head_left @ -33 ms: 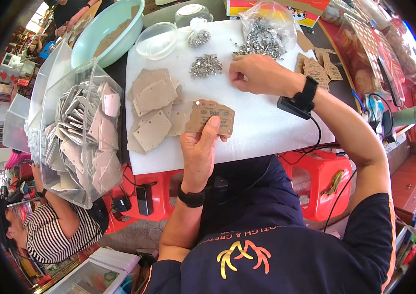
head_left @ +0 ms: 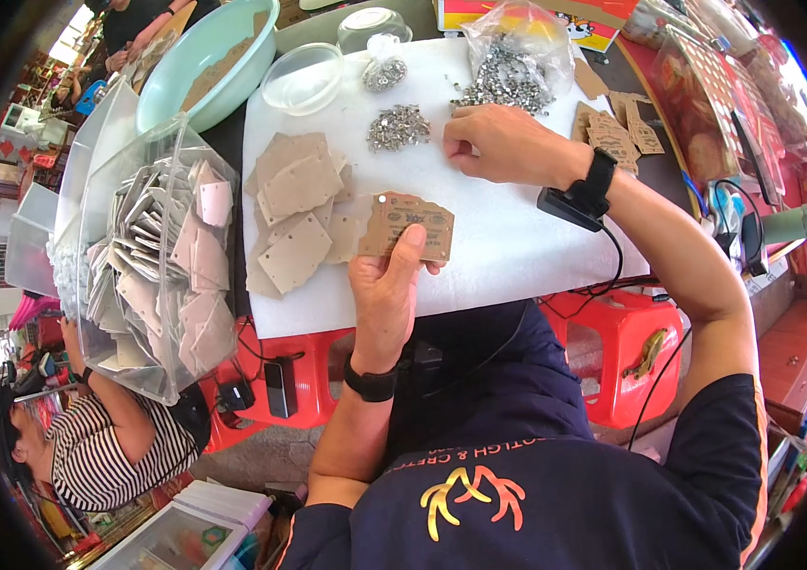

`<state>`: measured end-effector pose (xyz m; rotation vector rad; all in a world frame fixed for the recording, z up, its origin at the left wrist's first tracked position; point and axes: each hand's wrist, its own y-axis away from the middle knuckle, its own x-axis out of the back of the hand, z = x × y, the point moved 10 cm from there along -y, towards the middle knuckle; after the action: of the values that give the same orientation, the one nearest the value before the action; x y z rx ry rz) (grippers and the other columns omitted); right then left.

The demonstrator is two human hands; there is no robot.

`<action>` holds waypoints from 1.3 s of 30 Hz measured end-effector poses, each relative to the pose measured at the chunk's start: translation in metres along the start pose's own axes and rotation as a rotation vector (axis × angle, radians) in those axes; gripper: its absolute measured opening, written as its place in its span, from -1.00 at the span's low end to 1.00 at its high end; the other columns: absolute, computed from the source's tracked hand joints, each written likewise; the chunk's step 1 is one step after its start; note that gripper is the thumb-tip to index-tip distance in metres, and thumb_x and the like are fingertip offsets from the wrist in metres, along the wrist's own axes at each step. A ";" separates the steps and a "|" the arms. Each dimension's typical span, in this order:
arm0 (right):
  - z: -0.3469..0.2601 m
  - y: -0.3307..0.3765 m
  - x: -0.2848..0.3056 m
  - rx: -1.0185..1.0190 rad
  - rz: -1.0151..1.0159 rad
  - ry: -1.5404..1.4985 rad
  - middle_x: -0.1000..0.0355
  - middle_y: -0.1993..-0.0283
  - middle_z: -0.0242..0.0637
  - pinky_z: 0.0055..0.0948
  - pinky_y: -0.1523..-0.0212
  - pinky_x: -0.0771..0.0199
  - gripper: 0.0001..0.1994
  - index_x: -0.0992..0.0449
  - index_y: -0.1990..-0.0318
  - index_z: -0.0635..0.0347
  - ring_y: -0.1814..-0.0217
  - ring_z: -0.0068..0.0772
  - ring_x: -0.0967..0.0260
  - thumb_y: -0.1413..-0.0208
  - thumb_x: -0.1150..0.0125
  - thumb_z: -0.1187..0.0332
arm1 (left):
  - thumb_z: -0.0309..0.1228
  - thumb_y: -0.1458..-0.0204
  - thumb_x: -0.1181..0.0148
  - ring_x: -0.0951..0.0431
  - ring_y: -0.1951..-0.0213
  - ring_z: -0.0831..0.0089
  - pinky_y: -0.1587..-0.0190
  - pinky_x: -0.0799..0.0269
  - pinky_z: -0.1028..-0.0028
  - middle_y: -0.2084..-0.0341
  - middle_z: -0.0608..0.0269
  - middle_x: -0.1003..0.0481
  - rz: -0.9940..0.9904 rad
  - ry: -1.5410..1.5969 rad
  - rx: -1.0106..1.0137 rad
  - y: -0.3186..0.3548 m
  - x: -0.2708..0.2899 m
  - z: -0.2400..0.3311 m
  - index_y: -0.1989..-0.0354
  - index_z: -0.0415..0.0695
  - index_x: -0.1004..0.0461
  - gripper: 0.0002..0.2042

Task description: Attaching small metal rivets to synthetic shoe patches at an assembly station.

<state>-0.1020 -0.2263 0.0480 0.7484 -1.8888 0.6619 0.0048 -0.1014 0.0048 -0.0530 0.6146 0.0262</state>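
My left hand grips a brown printed cardboard piece over the white work surface, thumb on top and fingers beneath. A small pale round spot shows at the piece's upper left corner. My right hand is closed with its fingers curled, just right of a small heap of shiny metal bits. Whatever it may hold is hidden. Behind it, a clear plastic bag spills more metal bits. Left of the held piece lies a loose pile of grey-beige cardboard pieces.
A clear bin of cardboard pieces stands at the left, below a pale green basin. A clear round tub and a small tied bag sit at the back. Brown cut cardboard lies right. Another person in stripes is lower left.
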 end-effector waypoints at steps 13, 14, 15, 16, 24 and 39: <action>-0.015 0.000 -0.004 0.075 0.011 0.199 -0.45 0.39 -0.16 -0.18 0.26 -0.46 -0.88 -0.50 0.42 0.23 0.31 -0.08 -0.47 -0.07 -0.11 0.39 | -0.45 -0.23 -0.06 -0.47 0.30 0.58 0.32 -0.33 0.49 0.24 0.30 -0.52 0.003 -0.041 -0.024 -0.002 0.001 0.001 0.03 -0.16 -0.42 -0.82; -0.016 -0.001 -0.004 0.079 0.010 0.196 -0.45 0.39 -0.16 -0.18 0.26 -0.46 -0.88 -0.50 0.42 0.23 0.31 -0.08 -0.47 -0.07 -0.11 0.39 | -0.45 -0.23 -0.06 -0.47 0.30 0.58 0.32 -0.33 0.49 0.24 0.30 -0.52 0.008 -0.044 -0.026 -0.002 0.002 0.000 0.03 -0.16 -0.42 -0.82; -0.015 -0.001 -0.006 0.072 -0.008 0.282 -0.45 0.38 -0.15 -0.18 0.25 -0.47 -0.88 -0.50 0.41 0.25 0.31 -0.07 -0.47 -0.06 -0.11 0.40 | -0.45 -0.23 -0.06 -0.47 0.30 0.57 0.32 -0.33 0.49 0.25 0.30 -0.52 0.005 -0.044 -0.025 -0.002 0.003 -0.001 0.04 -0.17 -0.43 -0.83; -0.015 -0.002 -0.007 0.065 -0.026 0.368 -0.45 0.38 -0.15 -0.18 0.24 -0.48 -0.88 -0.50 0.40 0.27 0.31 -0.07 -0.48 -0.06 -0.11 0.40 | -0.45 -0.23 -0.06 -0.46 0.30 0.57 0.31 -0.33 0.48 0.25 0.30 -0.52 0.002 -0.044 -0.025 -0.002 0.004 -0.001 0.04 -0.17 -0.43 -0.83; -0.003 -0.004 -0.005 0.054 -0.024 0.314 -0.47 0.36 -0.13 -0.21 0.28 -0.49 -0.86 -0.51 0.38 0.30 0.35 -0.07 -0.47 -0.06 -0.13 0.39 | -0.48 -0.21 -0.10 -0.47 0.35 0.56 0.35 -0.35 0.49 0.27 0.26 -0.52 -0.007 -0.021 -0.019 -0.002 0.002 -0.001 0.00 -0.21 -0.43 -0.79; -0.037 0.046 -0.006 -0.211 -0.273 -1.053 -0.37 0.52 -0.50 -0.67 0.54 -0.24 -0.77 -0.55 0.24 0.31 0.59 -0.73 -0.22 -0.20 -0.19 0.28 | -0.49 -0.19 -0.13 -0.49 0.38 0.61 0.40 -0.38 0.57 0.31 0.29 -0.53 -0.075 -0.173 -0.008 0.002 -0.029 0.013 -0.02 -0.21 -0.42 -0.76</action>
<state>-0.1129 -0.1679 0.0511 1.3361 -2.6402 -0.1856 -0.0112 -0.0986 0.0322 -0.0806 0.4391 -0.0392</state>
